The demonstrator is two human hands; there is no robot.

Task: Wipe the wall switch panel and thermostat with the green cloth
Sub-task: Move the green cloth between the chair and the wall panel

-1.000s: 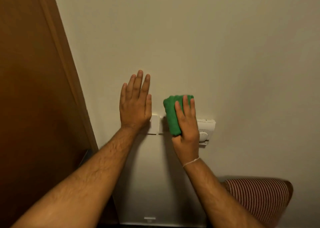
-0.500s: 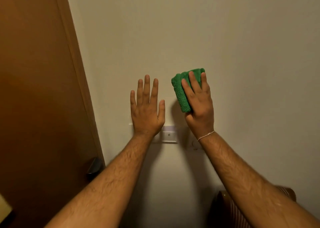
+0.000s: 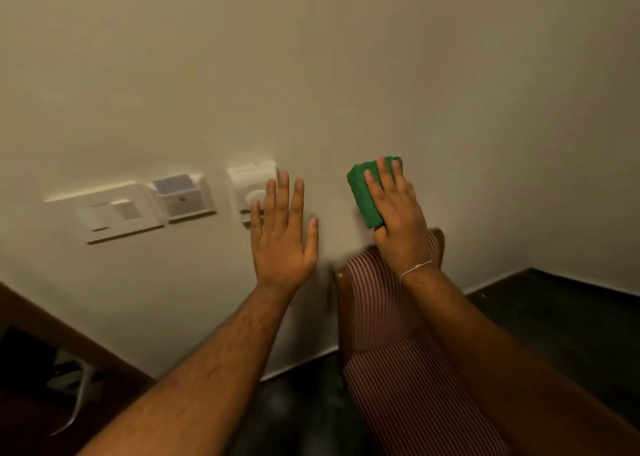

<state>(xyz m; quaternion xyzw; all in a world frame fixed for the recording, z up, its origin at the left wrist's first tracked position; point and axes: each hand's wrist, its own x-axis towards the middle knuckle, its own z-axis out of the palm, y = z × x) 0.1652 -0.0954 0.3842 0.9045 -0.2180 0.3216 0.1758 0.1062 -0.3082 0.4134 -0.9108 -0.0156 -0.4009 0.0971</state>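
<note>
Right hand (image 3: 398, 220) presses a folded green microfibre cloth (image 3: 367, 196) flat against the cream painted wall (image 3: 346, 57), fingers extended over it, thumb hidden behind, so grasping the cloth; cloth sits on bare wall, well right of the fixtures. Left hand (image 3: 282, 237) open, fingers spread, fingertips overlapping the white boxy thermostat with round dial (image 3: 247, 187). Further left: small white card-slot unit (image 3: 183, 196), then wide white switch panel (image 3: 110, 213). Red-and-white striped armchair (image 3: 398, 369) below right forearm.
</note>
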